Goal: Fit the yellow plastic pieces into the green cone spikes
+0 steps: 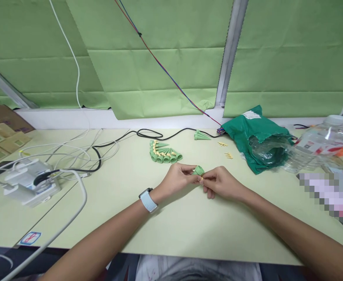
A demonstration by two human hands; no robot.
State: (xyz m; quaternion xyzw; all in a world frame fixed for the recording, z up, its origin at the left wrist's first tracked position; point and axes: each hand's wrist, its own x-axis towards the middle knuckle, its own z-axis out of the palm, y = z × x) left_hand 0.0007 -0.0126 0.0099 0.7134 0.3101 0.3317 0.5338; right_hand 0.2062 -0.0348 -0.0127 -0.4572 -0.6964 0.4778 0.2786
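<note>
My left hand [181, 178] pinches a green cone-shaped plastic piece [198, 170], its round end facing up. Fingertips of my right hand [218, 182] meet it at a small yellow part [201, 178], mostly hidden between the fingers. Beyond my left hand lies a fanned group of green cones with yellow parts [164, 152]. Farther back, a few green cones without visible yellow parts [201, 135] lie together. Small loose yellow parts [228, 155] rest on the table beyond my right hand, with more yellow parts [222, 144] just behind them.
On the pale table [142, 238], a power strip [31, 183] with tangled white and black cables fills the left. A torn green bag [256, 136] and plastic bottles [314, 144] stand at the right, near a blurred flat item [332, 199]. Cardboard boxes [2, 132] sit far left.
</note>
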